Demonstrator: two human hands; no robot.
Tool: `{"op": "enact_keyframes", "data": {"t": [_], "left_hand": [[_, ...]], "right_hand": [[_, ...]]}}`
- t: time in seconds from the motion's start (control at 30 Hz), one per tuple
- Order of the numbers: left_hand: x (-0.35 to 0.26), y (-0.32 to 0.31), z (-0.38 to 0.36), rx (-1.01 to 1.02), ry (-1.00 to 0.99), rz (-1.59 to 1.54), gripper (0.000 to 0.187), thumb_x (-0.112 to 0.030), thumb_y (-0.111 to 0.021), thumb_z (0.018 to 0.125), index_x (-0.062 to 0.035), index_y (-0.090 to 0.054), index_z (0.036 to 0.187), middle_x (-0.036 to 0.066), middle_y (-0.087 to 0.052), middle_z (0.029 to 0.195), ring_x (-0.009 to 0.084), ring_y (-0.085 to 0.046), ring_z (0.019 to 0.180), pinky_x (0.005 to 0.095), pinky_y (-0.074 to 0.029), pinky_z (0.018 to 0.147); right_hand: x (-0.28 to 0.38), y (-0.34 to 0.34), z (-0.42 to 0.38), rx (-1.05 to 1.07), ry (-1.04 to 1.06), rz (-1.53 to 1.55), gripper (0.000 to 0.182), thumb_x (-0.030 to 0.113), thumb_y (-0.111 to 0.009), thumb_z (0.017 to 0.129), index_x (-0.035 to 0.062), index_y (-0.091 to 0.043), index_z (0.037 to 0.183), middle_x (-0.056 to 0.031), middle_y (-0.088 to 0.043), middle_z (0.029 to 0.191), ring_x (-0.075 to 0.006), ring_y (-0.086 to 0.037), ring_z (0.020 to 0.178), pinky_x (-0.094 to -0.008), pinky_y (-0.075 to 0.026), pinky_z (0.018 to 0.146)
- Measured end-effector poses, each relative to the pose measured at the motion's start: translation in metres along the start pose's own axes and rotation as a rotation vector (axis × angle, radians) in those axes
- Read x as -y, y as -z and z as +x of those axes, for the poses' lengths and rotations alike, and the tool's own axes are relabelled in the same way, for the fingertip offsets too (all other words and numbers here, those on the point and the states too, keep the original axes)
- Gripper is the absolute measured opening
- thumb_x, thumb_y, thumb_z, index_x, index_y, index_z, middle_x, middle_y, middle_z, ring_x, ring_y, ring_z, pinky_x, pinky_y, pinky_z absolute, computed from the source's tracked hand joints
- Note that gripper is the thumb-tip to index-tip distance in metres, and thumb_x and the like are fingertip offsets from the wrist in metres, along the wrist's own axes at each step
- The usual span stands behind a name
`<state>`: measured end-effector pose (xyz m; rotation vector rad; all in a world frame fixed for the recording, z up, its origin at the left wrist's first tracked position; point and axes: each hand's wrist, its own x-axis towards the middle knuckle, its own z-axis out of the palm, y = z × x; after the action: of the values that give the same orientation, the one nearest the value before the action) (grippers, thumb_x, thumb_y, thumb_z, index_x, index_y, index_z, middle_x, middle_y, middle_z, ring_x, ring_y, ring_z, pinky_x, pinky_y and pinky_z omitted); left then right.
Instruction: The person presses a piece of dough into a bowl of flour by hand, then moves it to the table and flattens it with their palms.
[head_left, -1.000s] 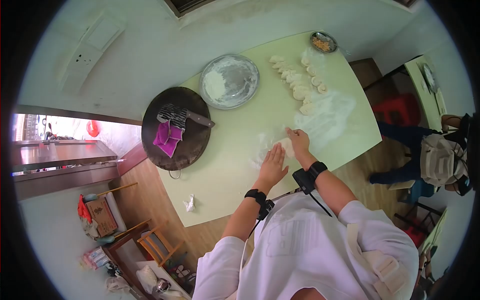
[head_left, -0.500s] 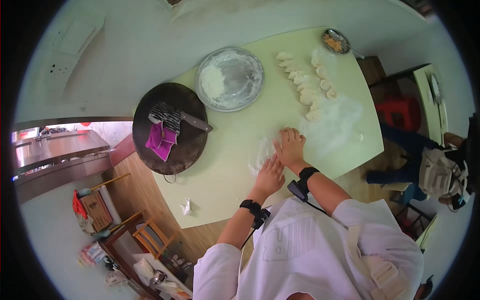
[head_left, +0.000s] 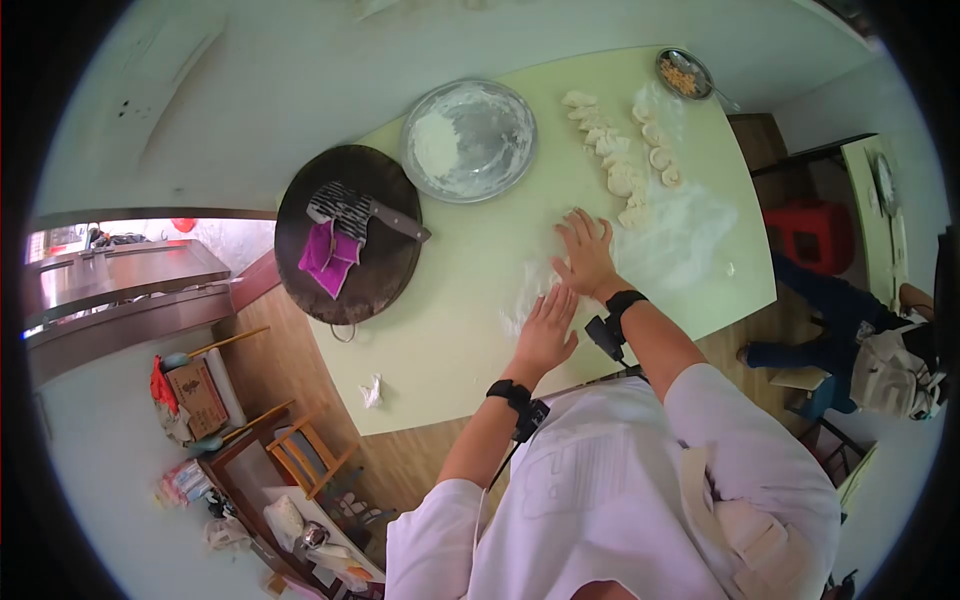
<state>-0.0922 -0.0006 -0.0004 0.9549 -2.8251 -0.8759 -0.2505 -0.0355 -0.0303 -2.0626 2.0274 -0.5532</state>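
My left hand [head_left: 545, 332] lies flat on the pale green table [head_left: 470, 290], its fingers stretched forward beside a floury patch [head_left: 514, 312]. Just ahead and to the right, my right hand [head_left: 588, 256] rests palm down with spread fingers. Whether anything lies under the palms is hidden. Beyond the right hand sit two rows of pale, folded dumplings, a left row [head_left: 620, 180] and a right row [head_left: 658, 158]. A wider dusting of flour [head_left: 685, 235] covers the tabletop to the right of my hands.
A steel basin [head_left: 505, 125] with white flour stands at the back. Left of it, a round dark chopping board [head_left: 385, 280] carries a cleaver [head_left: 400, 222] and a purple cloth [head_left: 325, 265]. A bowl of filling [head_left: 684, 76] with a spoon is at the far corner. Another person's legs [head_left: 810, 350] show right.
My right hand has slid forward, away from my body, and its fingers are more spread. The left hand has moved forward slightly. The whole view has shifted a little.
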Motion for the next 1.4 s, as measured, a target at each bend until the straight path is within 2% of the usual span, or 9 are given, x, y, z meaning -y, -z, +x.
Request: {"op": "enact_keyframes", "data": {"t": [0.23, 0.43, 0.53, 0.7, 1.03, 1.1, 1.27, 1.33, 1.4], "left_hand": [[-0.017, -0.019, -0.011, -0.053, -0.002, 0.021, 0.065, -0.023, -0.054, 0.071, 0.0027, -0.028, 0.124, 0.022, -0.023, 0.131, 0.0306, -0.024, 0.122, 0.0404, -0.025, 0.097], [-0.028, -0.030, -0.020, -0.060, 0.059, 0.026, 0.064, -0.023, -0.054, 0.072, 0.0048, -0.027, 0.124, 0.027, -0.019, 0.131, 0.0348, -0.022, 0.122, 0.0402, -0.025, 0.098], [-0.024, -0.028, -0.020, -0.001, 0.040, -0.009, 0.064, -0.022, -0.053, 0.072, 0.0057, -0.027, 0.123, 0.028, -0.018, 0.130, 0.0357, -0.021, 0.122, 0.0403, -0.024, 0.098], [-0.020, -0.023, -0.019, 0.042, 0.038, -0.059, 0.066, -0.024, -0.054, 0.073, 0.0073, -0.025, 0.123, 0.029, -0.017, 0.130, 0.0368, -0.019, 0.123, 0.0400, -0.024, 0.098], [-0.014, -0.013, -0.028, -0.005, 0.077, -0.335, 0.068, -0.021, -0.055, 0.072, 0.0065, -0.021, 0.125, 0.026, -0.013, 0.132, 0.0333, -0.017, 0.124, 0.0399, -0.021, 0.099], [-0.018, -0.001, -0.029, -0.091, -0.038, 0.125, 0.068, -0.026, -0.054, 0.074, 0.0045, -0.022, 0.126, 0.024, -0.019, 0.131, 0.0327, -0.021, 0.123, 0.0402, -0.021, 0.099], [-0.007, -0.024, -0.016, -0.015, -0.086, 0.177, 0.070, -0.035, -0.052, 0.075, 0.0032, -0.024, 0.126, 0.023, -0.018, 0.132, 0.0305, -0.019, 0.124, 0.0394, -0.021, 0.099], [-0.009, -0.029, -0.014, -0.015, -0.081, 0.212, 0.071, -0.038, -0.052, 0.074, 0.0033, -0.025, 0.125, 0.023, -0.017, 0.132, 0.0304, -0.018, 0.124, 0.0393, -0.021, 0.099], [-0.011, -0.027, -0.013, 0.015, -0.025, 0.178, 0.074, -0.040, -0.053, 0.072, 0.0031, -0.025, 0.125, 0.024, -0.016, 0.132, 0.0308, -0.017, 0.125, 0.0391, -0.021, 0.100]], "right_hand": [[0.008, 0.003, -0.047, -0.251, -0.273, 0.126, 0.053, 0.036, -0.051, 0.075, -0.0004, -0.041, 0.112, -0.0199, -0.031, 0.121, -0.0343, -0.024, 0.117, -0.0503, -0.017, 0.091], [0.022, 0.014, -0.105, -0.030, -0.374, -0.021, 0.055, 0.030, -0.055, 0.074, -0.0058, -0.036, 0.112, -0.0282, -0.025, 0.122, -0.0418, -0.020, 0.117, -0.0507, -0.018, 0.094], [0.022, 0.017, -0.105, -0.217, -0.286, -0.011, 0.054, 0.022, -0.059, 0.071, -0.0047, -0.037, 0.112, -0.0260, -0.038, 0.115, -0.0381, -0.034, 0.110, -0.0445, -0.029, 0.091], [0.026, 0.041, -0.084, -0.078, -0.652, 0.560, 0.056, 0.015, -0.065, 0.062, -0.0037, -0.042, 0.110, -0.0138, -0.059, 0.076, -0.0255, -0.058, 0.072, -0.0301, -0.046, 0.066], [-0.007, 0.053, -0.039, 0.255, -0.170, 0.427, 0.027, 0.006, -0.060, 0.056, 0.0039, -0.061, 0.084, -0.0144, -0.061, 0.080, -0.0274, -0.058, 0.074, -0.0317, -0.045, 0.066], [-0.001, 0.058, -0.020, 0.349, -0.074, 0.331, 0.027, 0.005, -0.058, 0.056, 0.0059, -0.062, 0.083, -0.0141, -0.061, 0.080, -0.0287, -0.058, 0.076, -0.0324, -0.045, 0.067], [0.008, 0.064, -0.001, 0.453, -0.328, 0.018, 0.021, 0.015, -0.061, 0.065, -0.0050, -0.059, 0.073, -0.0193, -0.060, 0.072, -0.0269, -0.060, 0.066, -0.0322, -0.048, 0.060], [-0.001, 0.066, -0.002, 0.572, -0.736, 0.466, 0.031, 0.024, -0.065, 0.068, -0.0059, -0.059, 0.065, -0.0128, -0.057, 0.059, -0.0200, -0.056, 0.050, -0.0268, -0.045, 0.049], [-0.006, 0.060, -0.018, 0.481, -0.759, 0.660, 0.036, 0.029, -0.064, 0.069, -0.0059, -0.058, 0.062, -0.0111, -0.056, 0.056, -0.0178, -0.053, 0.046, -0.0258, -0.044, 0.046]]}}
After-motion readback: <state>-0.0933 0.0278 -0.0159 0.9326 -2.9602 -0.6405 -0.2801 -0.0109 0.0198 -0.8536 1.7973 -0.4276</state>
